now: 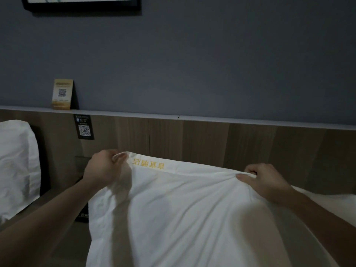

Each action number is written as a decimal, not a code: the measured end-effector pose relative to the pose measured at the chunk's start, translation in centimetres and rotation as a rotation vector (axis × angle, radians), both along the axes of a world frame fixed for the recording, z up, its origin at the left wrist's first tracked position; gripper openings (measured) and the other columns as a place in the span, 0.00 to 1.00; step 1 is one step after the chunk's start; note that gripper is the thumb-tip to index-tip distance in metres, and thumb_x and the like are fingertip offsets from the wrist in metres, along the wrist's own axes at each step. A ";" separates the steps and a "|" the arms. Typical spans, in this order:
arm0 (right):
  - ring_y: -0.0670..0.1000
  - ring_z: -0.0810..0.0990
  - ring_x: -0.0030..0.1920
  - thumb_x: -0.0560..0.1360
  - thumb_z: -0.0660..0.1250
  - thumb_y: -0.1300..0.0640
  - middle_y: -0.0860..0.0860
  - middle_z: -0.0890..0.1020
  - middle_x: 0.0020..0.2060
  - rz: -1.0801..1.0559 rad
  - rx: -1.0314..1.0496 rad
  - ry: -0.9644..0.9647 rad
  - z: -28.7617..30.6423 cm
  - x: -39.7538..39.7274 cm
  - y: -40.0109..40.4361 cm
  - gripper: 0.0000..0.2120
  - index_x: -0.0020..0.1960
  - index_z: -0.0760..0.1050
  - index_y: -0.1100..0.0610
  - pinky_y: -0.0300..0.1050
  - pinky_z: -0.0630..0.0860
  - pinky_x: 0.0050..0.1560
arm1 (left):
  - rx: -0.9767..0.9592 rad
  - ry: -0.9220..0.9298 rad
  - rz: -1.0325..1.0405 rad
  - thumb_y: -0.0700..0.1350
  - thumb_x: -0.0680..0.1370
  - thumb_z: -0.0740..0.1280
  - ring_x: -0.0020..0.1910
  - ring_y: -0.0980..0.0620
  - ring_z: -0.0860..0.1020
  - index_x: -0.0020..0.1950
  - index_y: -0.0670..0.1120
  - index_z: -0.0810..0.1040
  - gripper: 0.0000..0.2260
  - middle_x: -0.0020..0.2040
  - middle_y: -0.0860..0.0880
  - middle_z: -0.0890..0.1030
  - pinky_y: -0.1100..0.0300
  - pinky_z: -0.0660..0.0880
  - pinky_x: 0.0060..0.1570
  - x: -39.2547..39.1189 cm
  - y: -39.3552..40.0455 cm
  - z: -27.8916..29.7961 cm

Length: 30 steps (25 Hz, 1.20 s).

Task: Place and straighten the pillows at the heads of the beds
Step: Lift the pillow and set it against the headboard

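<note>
Head view, dim room. I see a white pillow [192, 218] filling the near centre and right of the scene, held up in front of a wooden headboard panel [212, 141]. Yellow embroidered characters [148, 164] run along its far edge, upside down from where I look.

My left hand [104, 166] grips the pillow's far left corner; its fingers are curled tight round a bunch of the fabric, knuckles toward the headboard. My right hand [267, 180] pinches the far edge farther right; the thumb lies on the near face, the other fingers curl over the edge behind it, and the cloth gathers into folds that fan out from that grip. Between the two hands the far edge is drawn nearly straight, sloping slightly down to the right. Both forearms reach in from the near corners.

At the left edge a second white pillow [17, 164] stands against a dark upright panel. A narrow pale ledge [250, 120] tops the headboard. On it, at the left, stands a gold card [62, 94] bearing a square code; just below the ledge a black plate [84, 127] with another code is fixed to the wood. Above is a grey wall [192, 54], with the lower edge of a black picture frame [82, 5] at the far left top.
</note>
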State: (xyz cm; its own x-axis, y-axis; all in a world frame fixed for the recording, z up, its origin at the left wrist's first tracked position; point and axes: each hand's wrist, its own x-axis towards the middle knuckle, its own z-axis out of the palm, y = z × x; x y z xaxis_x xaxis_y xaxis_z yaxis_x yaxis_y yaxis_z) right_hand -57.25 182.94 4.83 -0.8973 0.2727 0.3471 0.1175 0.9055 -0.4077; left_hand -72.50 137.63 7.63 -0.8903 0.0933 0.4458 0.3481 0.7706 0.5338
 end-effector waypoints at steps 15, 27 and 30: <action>0.47 0.83 0.40 0.72 0.78 0.41 0.43 0.84 0.36 -0.116 0.070 0.199 4.1 -10.1 7.1 0.12 0.38 0.86 0.48 0.47 0.75 0.41 | -0.005 0.081 0.028 0.59 0.79 0.69 0.41 0.36 0.84 0.38 0.51 0.85 0.16 0.25 0.58 0.69 0.56 0.68 0.35 -10.8 6.3 2.4; 0.50 0.82 0.46 0.77 0.72 0.41 0.42 0.83 0.42 -0.121 0.086 0.235 3.5 -14.2 8.3 0.13 0.45 0.87 0.49 0.51 0.79 0.51 | -0.250 0.078 0.132 0.55 0.80 0.68 0.49 0.40 0.83 0.55 0.58 0.87 0.09 0.46 0.47 0.84 0.55 0.73 0.43 -16.5 8.0 4.2; 0.49 0.81 0.45 0.76 0.73 0.41 0.42 0.83 0.41 -0.171 0.071 0.241 3.3 -13.8 7.6 0.11 0.43 0.85 0.47 0.46 0.74 0.47 | -0.315 0.057 0.188 0.53 0.80 0.67 0.50 0.39 0.83 0.56 0.55 0.86 0.10 0.48 0.43 0.85 0.55 0.72 0.42 -16.6 9.1 2.7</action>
State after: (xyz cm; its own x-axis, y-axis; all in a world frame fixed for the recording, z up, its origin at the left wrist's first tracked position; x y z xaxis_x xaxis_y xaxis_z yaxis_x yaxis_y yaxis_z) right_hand -71.08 190.52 8.12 -0.7299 0.3798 0.5684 0.1779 0.9084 -0.3785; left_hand -89.09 146.75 10.34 -0.8794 0.0707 0.4707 0.2068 0.9474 0.2441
